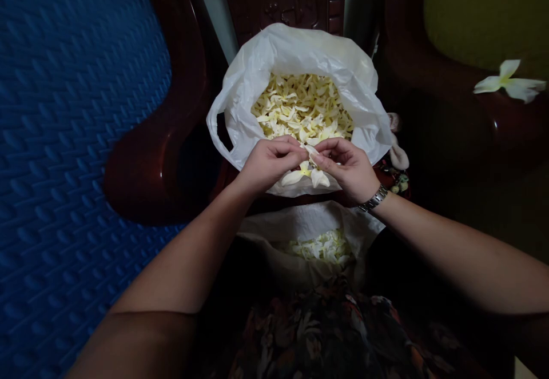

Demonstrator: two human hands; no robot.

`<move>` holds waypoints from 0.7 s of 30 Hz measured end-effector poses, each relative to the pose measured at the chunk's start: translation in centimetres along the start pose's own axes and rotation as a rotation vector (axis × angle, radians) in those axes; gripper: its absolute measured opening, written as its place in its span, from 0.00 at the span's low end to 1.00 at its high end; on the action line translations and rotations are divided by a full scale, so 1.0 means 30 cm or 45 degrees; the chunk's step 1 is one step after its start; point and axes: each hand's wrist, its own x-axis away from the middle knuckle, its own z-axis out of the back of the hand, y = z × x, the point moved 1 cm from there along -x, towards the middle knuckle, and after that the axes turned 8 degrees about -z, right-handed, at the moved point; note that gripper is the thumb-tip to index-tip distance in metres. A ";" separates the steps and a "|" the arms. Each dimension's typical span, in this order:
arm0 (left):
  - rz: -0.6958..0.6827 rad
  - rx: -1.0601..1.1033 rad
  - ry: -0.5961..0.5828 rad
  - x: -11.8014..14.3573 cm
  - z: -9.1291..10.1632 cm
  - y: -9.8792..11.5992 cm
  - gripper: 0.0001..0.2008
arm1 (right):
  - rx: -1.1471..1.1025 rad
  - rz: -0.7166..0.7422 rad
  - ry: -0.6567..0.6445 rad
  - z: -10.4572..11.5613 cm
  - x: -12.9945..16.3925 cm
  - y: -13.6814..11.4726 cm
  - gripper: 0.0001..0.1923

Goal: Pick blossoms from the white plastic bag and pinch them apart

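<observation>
A white plastic bag stands open in front of me, filled with pale yellow-white flowers. Over its near edge, my left hand and my right hand meet with fingertips pinched together. Between them is a white flower, gripped by both hands, though my fingers partly cover it. Just below the fingertips, cream petals with a yellow centre spread out at the bag's near side; I cannot tell whether they belong to the held flower. A metal watch circles my right wrist.
Nearer my lap, a second pale bag holds white-green pieces. A loose flower lies on the dark wooden armrest at right. Another wooden armrest curves at left beside a blue textured surface.
</observation>
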 end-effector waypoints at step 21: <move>0.378 0.166 -0.056 -0.001 0.001 -0.010 0.05 | 0.364 0.271 -0.010 -0.002 0.013 0.006 0.14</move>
